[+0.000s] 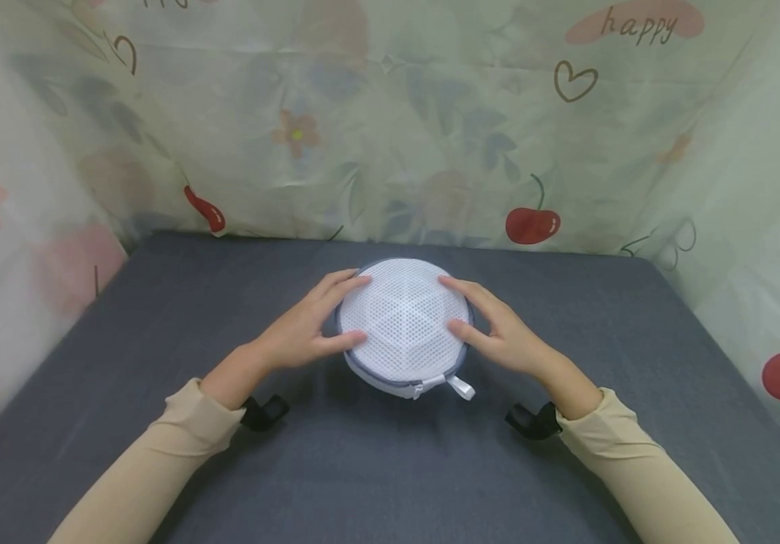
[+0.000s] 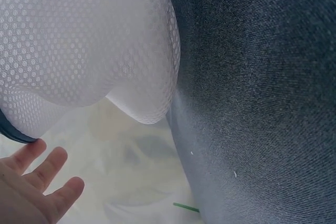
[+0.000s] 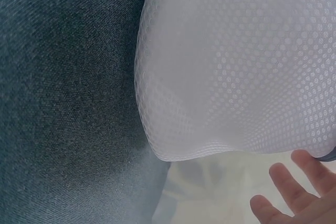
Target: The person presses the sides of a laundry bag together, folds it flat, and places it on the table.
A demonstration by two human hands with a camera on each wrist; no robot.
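A round white mesh laundry bag (image 1: 399, 321) with a dark blue-grey rim is at the middle of the dark table, lid up. Its zipper pull and a white loop tab (image 1: 460, 387) face the near right side. My left hand (image 1: 311, 321) touches the lid's left edge with thumb and fingers spread. On the opposite edge my right hand (image 1: 498, 325) rests its fingertips in the same way. In the left wrist view the bag's mesh wall (image 2: 79, 40) bulges, with loose fingers (image 2: 50, 169) by the rim. The right wrist view shows similar loose fingers (image 3: 289, 187). Both palms are largely hidden there.
The dark grey cloth-covered table (image 1: 390, 476) spreads around the bag. A pale curtain (image 1: 390, 151) printed with flowers, hearts and cherries hangs behind it and along both sides. Black straps with mounts (image 1: 263, 413) sit at both wrists under beige sleeves (image 1: 158, 446).
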